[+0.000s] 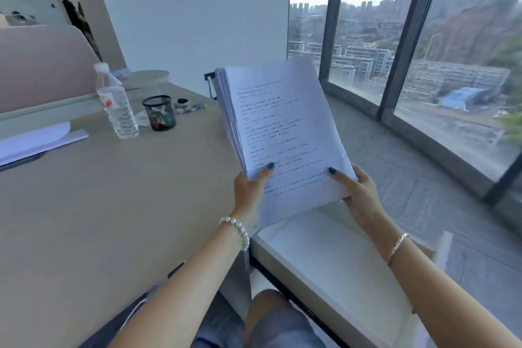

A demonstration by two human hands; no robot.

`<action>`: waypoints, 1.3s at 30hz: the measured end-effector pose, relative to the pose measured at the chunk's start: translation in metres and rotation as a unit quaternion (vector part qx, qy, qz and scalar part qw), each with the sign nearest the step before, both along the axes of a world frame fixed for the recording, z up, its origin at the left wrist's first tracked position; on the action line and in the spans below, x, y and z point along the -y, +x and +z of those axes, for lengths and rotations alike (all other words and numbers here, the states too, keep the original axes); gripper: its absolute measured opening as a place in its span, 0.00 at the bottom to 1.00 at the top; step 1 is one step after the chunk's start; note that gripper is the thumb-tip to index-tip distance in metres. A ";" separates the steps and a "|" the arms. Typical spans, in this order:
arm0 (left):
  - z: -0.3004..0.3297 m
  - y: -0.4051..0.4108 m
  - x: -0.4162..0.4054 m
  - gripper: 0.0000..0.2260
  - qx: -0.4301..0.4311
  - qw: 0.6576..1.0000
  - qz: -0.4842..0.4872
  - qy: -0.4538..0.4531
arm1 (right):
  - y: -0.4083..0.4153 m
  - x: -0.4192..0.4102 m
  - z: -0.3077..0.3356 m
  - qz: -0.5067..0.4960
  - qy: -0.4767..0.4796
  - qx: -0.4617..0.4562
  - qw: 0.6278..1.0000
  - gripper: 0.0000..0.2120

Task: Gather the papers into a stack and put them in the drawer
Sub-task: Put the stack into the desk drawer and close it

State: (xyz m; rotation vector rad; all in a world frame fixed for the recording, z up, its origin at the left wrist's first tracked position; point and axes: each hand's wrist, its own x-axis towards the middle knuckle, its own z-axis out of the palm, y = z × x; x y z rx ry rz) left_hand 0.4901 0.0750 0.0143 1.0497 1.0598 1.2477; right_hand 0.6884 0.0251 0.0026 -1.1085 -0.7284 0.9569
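Note:
A thick stack of printed white papers [279,127] is held up in the air, tilted, past the right edge of the desk. My left hand [250,188] grips its lower left corner, thumb on the top sheet. My right hand [358,192] grips the lower right corner the same way. Directly below the stack, an open white drawer [333,268] is pulled out from the desk's right side; its visible inside is bare.
On the beige desk [113,206] stand a clear water bottle [117,104] and a black mesh pen cup [159,116], with small items behind. More white sheets [36,140] lie at the far left. Floor-to-ceiling windows [423,65] fill the right.

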 end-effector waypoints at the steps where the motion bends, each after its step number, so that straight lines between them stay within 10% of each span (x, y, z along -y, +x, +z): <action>1: -0.003 0.013 0.002 0.16 0.007 1.000 -0.004 -0.006 | 0.011 0.005 -0.003 -0.017 0.002 -0.022 1.000 0.14; 8: -0.039 0.093 0.027 0.41 0.077 0.992 -0.042 -0.093 | 0.061 0.039 -0.034 -0.056 -0.024 -0.179 0.982 0.16; 11: -0.054 0.116 0.041 0.20 0.073 0.991 -0.072 -0.091 | 0.063 0.048 -0.047 -0.031 -0.054 -0.144 0.988 0.22; 14: -0.061 0.122 0.046 0.19 0.064 0.991 -0.085 -0.085 | 0.066 0.053 -0.057 -0.060 -0.066 -0.133 0.987 0.11; 21: -0.050 0.085 0.003 0.38 -0.110 0.991 -0.006 0.070 | 0.090 0.069 -0.082 -0.117 -0.136 -0.155 0.971 0.08; 29: -0.027 0.058 -0.052 0.23 -0.338 0.904 -0.086 0.248 | 0.127 0.101 -0.089 -0.087 -0.192 -0.094 0.973 0.09; 39: -0.031 0.060 -0.073 0.28 -0.429 0.873 -0.149 0.175 | 0.111 0.087 -0.091 -0.067 -0.266 -0.053 0.960 0.13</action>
